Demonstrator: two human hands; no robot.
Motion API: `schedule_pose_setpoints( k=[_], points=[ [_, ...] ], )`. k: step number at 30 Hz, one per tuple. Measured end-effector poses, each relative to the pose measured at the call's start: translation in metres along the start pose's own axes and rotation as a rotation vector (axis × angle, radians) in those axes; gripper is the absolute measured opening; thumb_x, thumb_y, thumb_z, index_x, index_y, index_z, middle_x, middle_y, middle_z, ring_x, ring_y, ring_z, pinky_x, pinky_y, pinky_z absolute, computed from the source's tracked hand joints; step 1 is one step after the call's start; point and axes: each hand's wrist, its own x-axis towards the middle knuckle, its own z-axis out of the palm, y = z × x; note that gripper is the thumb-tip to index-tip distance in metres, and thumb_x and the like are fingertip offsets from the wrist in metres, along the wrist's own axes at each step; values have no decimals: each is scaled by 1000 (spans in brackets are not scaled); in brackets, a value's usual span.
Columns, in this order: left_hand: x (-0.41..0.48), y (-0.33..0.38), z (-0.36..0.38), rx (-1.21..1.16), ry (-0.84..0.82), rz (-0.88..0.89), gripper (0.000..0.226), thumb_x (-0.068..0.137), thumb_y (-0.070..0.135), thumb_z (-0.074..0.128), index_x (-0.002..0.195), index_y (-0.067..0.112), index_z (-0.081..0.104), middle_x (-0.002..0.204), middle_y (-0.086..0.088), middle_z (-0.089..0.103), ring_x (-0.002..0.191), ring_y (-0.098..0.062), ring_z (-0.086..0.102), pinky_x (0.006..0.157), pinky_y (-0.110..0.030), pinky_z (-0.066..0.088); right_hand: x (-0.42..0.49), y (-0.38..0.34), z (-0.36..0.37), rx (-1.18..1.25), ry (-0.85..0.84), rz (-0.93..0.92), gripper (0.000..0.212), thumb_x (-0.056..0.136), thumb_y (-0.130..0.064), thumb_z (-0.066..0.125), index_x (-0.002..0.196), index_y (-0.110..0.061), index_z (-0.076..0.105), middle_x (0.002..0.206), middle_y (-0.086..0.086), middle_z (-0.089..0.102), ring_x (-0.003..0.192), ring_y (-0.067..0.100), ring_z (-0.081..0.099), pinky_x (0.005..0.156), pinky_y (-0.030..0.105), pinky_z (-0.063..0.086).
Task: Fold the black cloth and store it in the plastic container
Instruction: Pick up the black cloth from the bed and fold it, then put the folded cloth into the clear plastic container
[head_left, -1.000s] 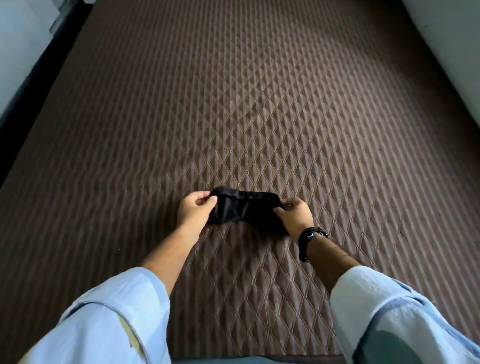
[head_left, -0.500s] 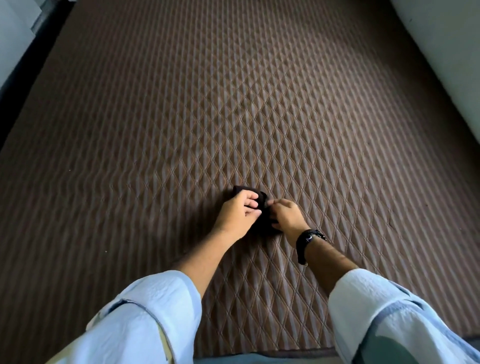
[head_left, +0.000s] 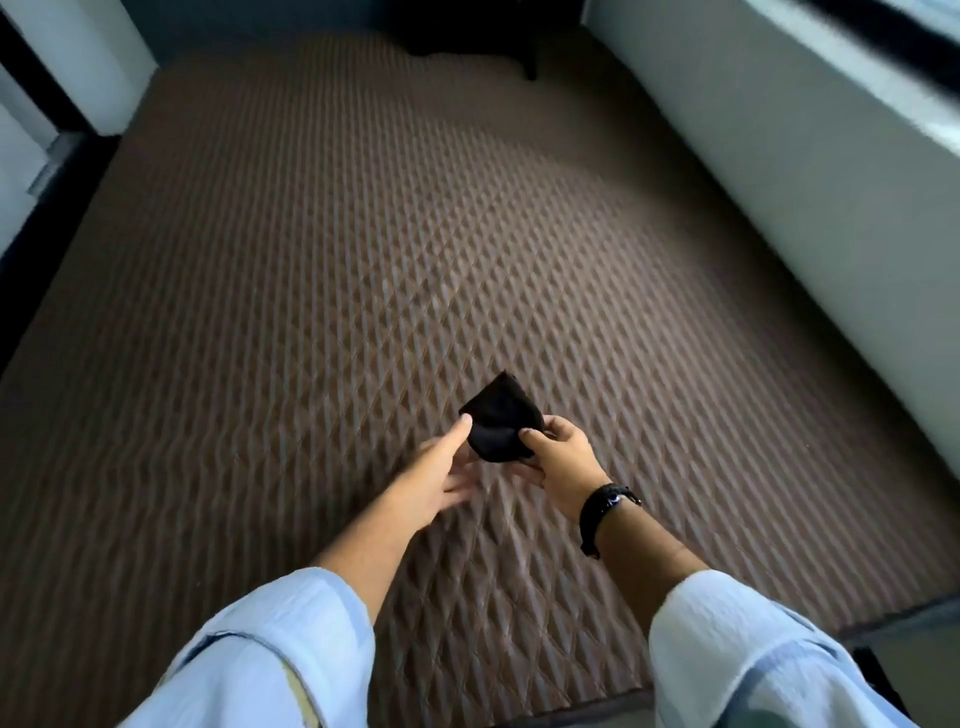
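The black cloth (head_left: 498, 418) is folded into a small compact wad, held a little above the brown quilted surface (head_left: 322, 291). My right hand (head_left: 563, 460), with a black watch on its wrist, pinches the cloth's right lower edge between thumb and fingers. My left hand (head_left: 439, 475) has its fingers spread, the thumb tip touching the cloth's left edge and the fingers under it. No plastic container is in view.
The quilted brown surface fills most of the view. A pale wall (head_left: 810, 171) runs along the right side, a dark strip and a white panel (head_left: 78, 57) stand at the left, and dark furniture legs (head_left: 524, 57) show at the far end.
The cloth went from a wide band stretched between both hands to a small wad pressed on the surface, and is now lifted. My left hand has opened. The view has tilted up.
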Motion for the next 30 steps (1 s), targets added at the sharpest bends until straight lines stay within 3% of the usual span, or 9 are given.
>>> schedule_pose_setpoints(
  k=[3, 6, 9, 13, 16, 20, 24, 28, 30],
  points=[
    [-39, 28, 57, 103, -36, 213, 10, 98, 27, 64, 97, 17, 63, 94, -4, 71, 71, -12, 73, 64, -29, 58, -56, -45, -44, 17, 66, -60, 7, 98, -1, 51, 97, -9, 51, 106, 17, 62, 93, 30, 66, 81, 47, 59],
    [-101, 58, 123, 310, -171, 345, 11, 101, 16, 58, 108, 10, 64, 102, -14, 68, 88, -25, 68, 82, -40, 59, -129, -88, -97, 5, 93, -93, 14, 97, -18, 59, 106, -9, 56, 103, 14, 63, 79, 24, 64, 67, 34, 54],
    [-181, 75, 189, 460, -348, 487, 9, 101, 9, 57, 96, 10, 64, 90, -13, 68, 72, -19, 66, 59, -29, 62, -221, -127, -156, 62, 207, -183, 36, 91, -47, 65, 112, -18, 68, 92, -1, 71, 78, 19, 69, 73, 36, 55],
    [-295, 60, 278, 583, -634, 517, 13, 100, 8, 59, 88, 14, 63, 85, -10, 65, 70, -15, 62, 57, -24, 60, -344, -151, -238, 136, 501, -327, 26, 96, -24, 64, 110, -3, 69, 93, 15, 67, 69, 24, 61, 69, 36, 54],
    [-375, 24, 337, 658, -813, 481, 7, 100, 10, 60, 101, 9, 67, 94, -9, 67, 74, -13, 63, 68, -24, 59, -440, -147, -294, 180, 667, -317, 12, 98, -17, 61, 106, -9, 65, 89, 10, 66, 72, 22, 63, 57, 25, 54],
    [-475, -48, 406, 824, -1001, 422, 30, 102, 13, 56, 126, -5, 64, 105, -17, 66, 76, -15, 64, 63, -18, 58, -568, -114, -361, 319, 850, -284, 17, 98, -16, 60, 113, -9, 62, 100, 12, 67, 81, 23, 63, 63, 30, 51],
    [-566, -140, 459, 967, -1118, 414, 29, 101, 18, 59, 120, -2, 67, 108, -16, 67, 98, -23, 66, 78, -27, 58, -687, -53, -415, 440, 1022, -251, 27, 97, -17, 63, 122, -5, 62, 109, 13, 66, 85, 22, 63, 63, 27, 51],
    [-638, -234, 489, 1042, -1228, 348, 12, 100, 19, 62, 95, 10, 70, 110, -12, 72, 94, -16, 70, 78, -24, 57, -782, 15, -455, 527, 1136, -211, 6, 97, -16, 62, 99, -12, 66, 98, 6, 68, 74, 14, 63, 54, 23, 51],
    [-668, -280, 500, 1076, -1236, 328, 12, 99, 18, 63, 98, 7, 68, 111, -12, 71, 93, -16, 70, 81, -27, 57, -820, 45, -473, 550, 1168, -188, 9, 98, -16, 61, 89, -16, 64, 90, 2, 68, 70, 11, 62, 49, 22, 51]
  ],
)
